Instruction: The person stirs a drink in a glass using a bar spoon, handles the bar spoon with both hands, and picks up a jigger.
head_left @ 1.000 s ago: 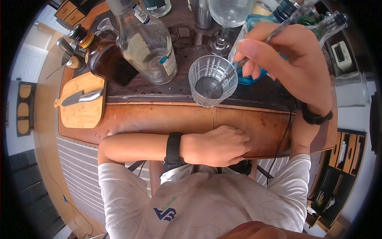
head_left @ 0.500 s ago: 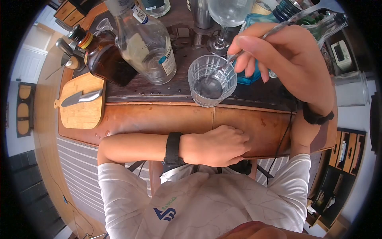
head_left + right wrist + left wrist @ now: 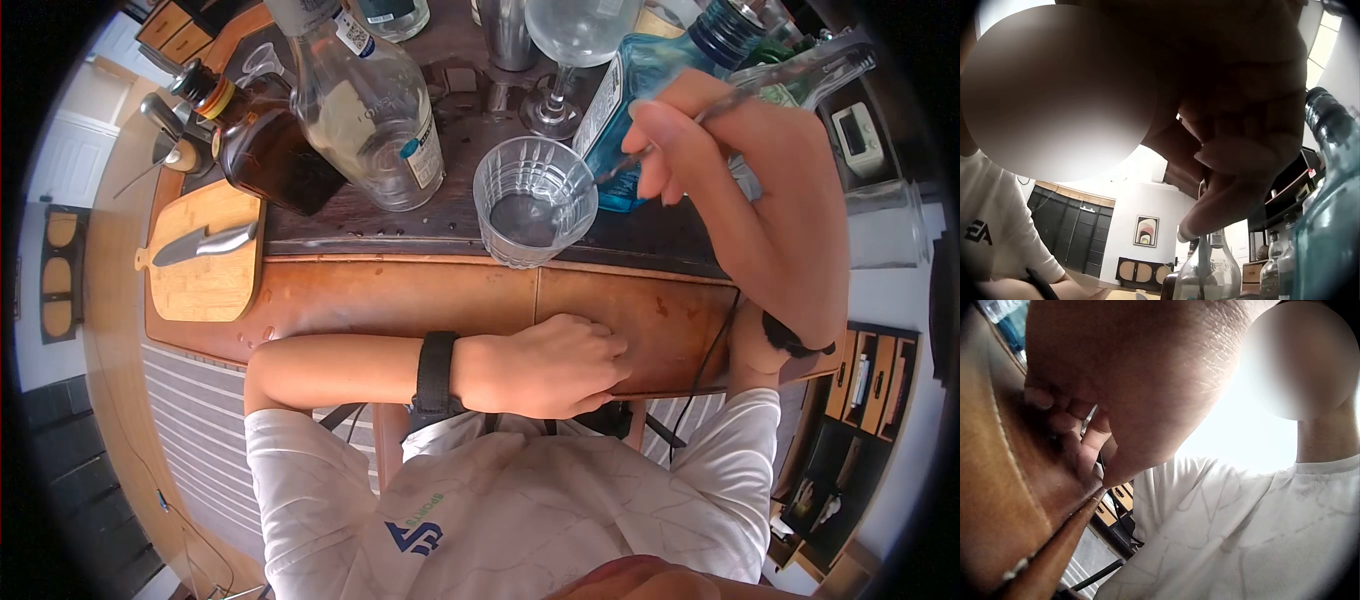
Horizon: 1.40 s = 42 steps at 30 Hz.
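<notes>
A thin metal spoon handle (image 3: 632, 160) is pinched between thumb and fingers of the right hand (image 3: 770, 180), above and right of a ribbed glass (image 3: 535, 205). The handle slants down to the glass's right rim; its lower end is blurred. In the right wrist view the right hand (image 3: 1235, 144) holds the slim metal stem (image 3: 1203, 265) pointing down. The left hand (image 3: 545, 366) rests on the table's brown leather edge (image 3: 400, 290), fingers loosely bent and holding nothing; the left wrist view shows the left hand (image 3: 1116, 394) over that edge.
A blue bottle (image 3: 640, 95) stands behind the right hand, with a stemmed glass (image 3: 565, 75) beside it. Left of the ribbed glass are a clear bottle (image 3: 375, 135), a dark brown bottle (image 3: 275, 150), and a cutting board (image 3: 210, 290) bearing a knife (image 3: 205, 245).
The right hand has moved right and its wrist lower, drawing the spoon towards the glass's right rim. More of the blue bottle shows. The left hand stays in place.
</notes>
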### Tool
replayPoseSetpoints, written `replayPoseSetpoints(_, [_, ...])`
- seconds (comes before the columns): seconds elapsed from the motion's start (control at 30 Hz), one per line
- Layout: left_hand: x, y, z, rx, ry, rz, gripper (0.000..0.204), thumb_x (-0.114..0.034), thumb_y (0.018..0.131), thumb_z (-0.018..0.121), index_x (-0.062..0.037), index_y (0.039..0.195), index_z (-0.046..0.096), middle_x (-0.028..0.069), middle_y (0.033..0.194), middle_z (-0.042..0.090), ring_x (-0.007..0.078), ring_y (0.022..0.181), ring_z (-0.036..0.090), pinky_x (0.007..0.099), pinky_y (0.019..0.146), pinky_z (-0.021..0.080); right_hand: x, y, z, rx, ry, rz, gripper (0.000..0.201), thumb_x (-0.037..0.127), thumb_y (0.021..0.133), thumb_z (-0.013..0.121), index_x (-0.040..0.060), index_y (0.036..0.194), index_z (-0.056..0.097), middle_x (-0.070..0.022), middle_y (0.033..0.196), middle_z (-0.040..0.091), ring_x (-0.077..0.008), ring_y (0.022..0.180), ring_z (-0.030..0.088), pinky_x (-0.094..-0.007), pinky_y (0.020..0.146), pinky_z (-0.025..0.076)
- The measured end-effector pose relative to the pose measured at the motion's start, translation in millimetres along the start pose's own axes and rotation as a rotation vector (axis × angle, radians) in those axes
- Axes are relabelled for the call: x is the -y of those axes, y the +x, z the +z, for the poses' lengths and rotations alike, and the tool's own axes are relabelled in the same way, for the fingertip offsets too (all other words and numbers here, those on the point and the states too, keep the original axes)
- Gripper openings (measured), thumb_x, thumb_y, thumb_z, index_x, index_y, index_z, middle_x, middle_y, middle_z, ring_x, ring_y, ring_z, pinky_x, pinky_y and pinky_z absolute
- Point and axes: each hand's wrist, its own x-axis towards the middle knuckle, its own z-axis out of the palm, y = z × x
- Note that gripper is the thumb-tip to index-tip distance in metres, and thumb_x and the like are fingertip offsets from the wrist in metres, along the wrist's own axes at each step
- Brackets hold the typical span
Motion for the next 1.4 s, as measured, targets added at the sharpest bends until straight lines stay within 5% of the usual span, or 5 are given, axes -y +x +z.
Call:
replayPoseSetpoints(0.37, [0.1,0.3,-0.8,-0.01,-0.015,0.007,0.021,-0.02,0.091,0.066,-0.0005,0.088,0.058,0.0144,0.092,0.057,0.0332,0.088,0.061,0.0446,0.078,0.051,-16.3,6.8,-0.9,0.203,0.353,-0.161,0.024,0.007,0.103,0.053,-0.0085,0.095,0.069,-0.0139,0.088,0.071,-0.0157,0.065,0.064,-0.0261,0.057,0.048])
replayPoseSetpoints(0.6, [-0.1,-0.2,-0.6,-0.004,-0.012,0.003,0.022,-0.02,0.09,0.066,-0.0005,0.088,0.058,0.0144,0.092,0.057,0.0335,0.088,0.061,0.0446,0.079,0.051,-15.5,14.8,10.8,0.18,0.369,-0.023,0.028,0.012,0.105,0.052,-0.008,0.096,0.069,-0.0129,0.09,0.072,-0.0131,0.066,0.063,-0.0233,0.056,0.046])
replayPoseSetpoints(0.87, [0.3,-0.3,0.7,-0.006,-0.009,0.004,0.022,-0.021,0.09,0.066,-0.0002,0.089,0.059,0.0148,0.093,0.058,0.0337,0.09,0.062,0.0447,0.079,0.052,-25.0,13.5,3.8,0.081,0.092,-0.179,0.023,0.009,0.104,0.052,-0.0031,0.108,0.071,-0.0117,0.09,0.072,-0.0132,0.063,0.059,-0.0246,0.057,0.044])
replayPoseSetpoints(1.3, [0.3,0.2,-1.0,-0.003,-0.016,0.006,0.022,-0.021,0.091,0.065,-0.0002,0.09,0.059,0.0151,0.093,0.058,0.0342,0.091,0.061,0.0451,0.079,0.051,-22.9,14.4,13.6,0.059,0.379,-0.201,0.025,0.011,0.105,0.052,-0.005,0.094,0.069,-0.0115,0.078,0.068,-0.0122,0.059,0.058,-0.0245,0.055,0.043])
replayPoseSetpoints(1.4, [-0.1,0.5,-1.7,0.009,-0.021,0.001,0.022,-0.021,0.091,0.066,-0.0005,0.089,0.059,0.0151,0.093,0.058,0.0341,0.09,0.061,0.0452,0.079,0.051,-26.4,18.7,12.5,0.186,0.316,-0.219,0.026,0.013,0.106,0.051,-0.0045,0.097,0.069,-0.0114,0.083,0.07,-0.0105,0.059,0.058,-0.0237,0.055,0.043])
